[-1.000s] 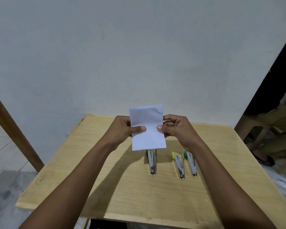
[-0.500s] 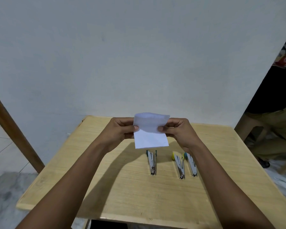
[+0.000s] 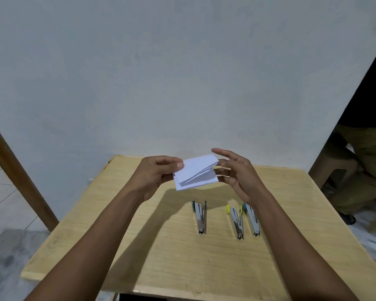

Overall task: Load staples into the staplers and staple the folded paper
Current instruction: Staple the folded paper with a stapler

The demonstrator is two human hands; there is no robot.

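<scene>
A folded white paper (image 3: 197, 172) hangs in the air above the far half of the wooden table (image 3: 182, 257). My left hand (image 3: 156, 174) pinches its left edge between thumb and fingers. My right hand (image 3: 234, 172) is at the paper's right edge with fingers spread, its fingertips near or touching the fold. Three metal staplers lie on the table below, pointing toward me: a green-ended stapler (image 3: 200, 217), a yellow-ended stapler (image 3: 236, 221) and a blue-ended stapler (image 3: 252, 220), the last two close together.
A white wall rises right behind the table. A brown wooden post (image 3: 20, 177) leans at the left. A seated person's legs (image 3: 365, 170) and a dark shoe (image 3: 347, 219) are at the right, past the table's edge.
The upright paper has been folded over and now lies nearly flat. My right hand has released its pinch and spread its fingers. My left hand keeps hold.
</scene>
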